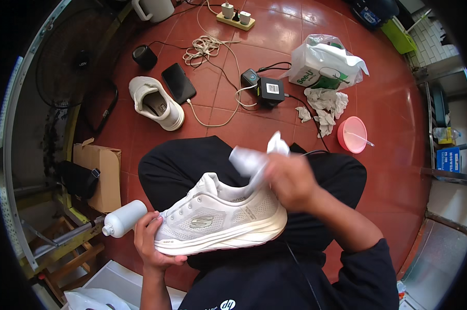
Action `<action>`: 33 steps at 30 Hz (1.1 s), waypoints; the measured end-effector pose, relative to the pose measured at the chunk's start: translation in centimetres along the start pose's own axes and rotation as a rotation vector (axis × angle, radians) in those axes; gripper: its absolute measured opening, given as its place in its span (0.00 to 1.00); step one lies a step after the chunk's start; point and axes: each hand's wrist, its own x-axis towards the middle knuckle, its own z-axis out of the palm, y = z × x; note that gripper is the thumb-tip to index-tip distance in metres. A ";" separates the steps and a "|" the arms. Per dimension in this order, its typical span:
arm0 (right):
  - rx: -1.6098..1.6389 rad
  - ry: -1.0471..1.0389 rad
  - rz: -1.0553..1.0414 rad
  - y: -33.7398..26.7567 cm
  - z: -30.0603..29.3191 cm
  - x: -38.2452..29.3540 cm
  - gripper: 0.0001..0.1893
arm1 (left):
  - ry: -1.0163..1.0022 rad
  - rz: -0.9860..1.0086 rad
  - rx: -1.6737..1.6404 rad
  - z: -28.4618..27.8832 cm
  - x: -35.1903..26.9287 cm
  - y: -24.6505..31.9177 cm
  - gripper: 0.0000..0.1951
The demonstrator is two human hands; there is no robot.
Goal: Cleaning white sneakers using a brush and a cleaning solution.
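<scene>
A white Skechers sneaker [218,221] lies across my lap, its toe at the left and its heel at the right. My left hand [152,240] grips it around the toe and under the sole. In my right hand [291,180] is a white tissue [249,161], blurred, at the heel collar. No lace shows in the eyelets on the visible side. The matching sneaker [156,102] stands on the floor beyond my knee. A white bottle [125,219] lies just left of my left hand. Crumpled tissues [326,106] and a pink bowl [352,135] holding a thin stick are at the right.
On the red tiled floor [225,128] are a phone [178,83], a black speaker [144,57], coiled cable [204,48], a black box [271,92] and a power strip [235,21]. A plastic bag [324,66] stands at the back right, a cardboard box [105,174] at the left.
</scene>
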 end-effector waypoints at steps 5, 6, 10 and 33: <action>-0.026 -0.180 -0.269 2.2 2.8 -0.8 0.16 | -0.047 0.030 0.026 0.0 0.6 -0.2 0.54; 0.024 -0.277 -0.186 2.1 2.9 -0.3 0.19 | -0.049 -0.019 -0.006 -0.3 0.7 -0.3 0.55; 0.053 -0.257 -0.106 -0.3 2.1 1.3 0.26 | -0.040 -0.125 -0.048 -1.2 0.5 -1.0 0.59; 0.071 0.140 -0.385 -8.1 5.7 2.7 0.18 | 0.353 -0.780 -1.607 2.1 4.3 7.4 0.40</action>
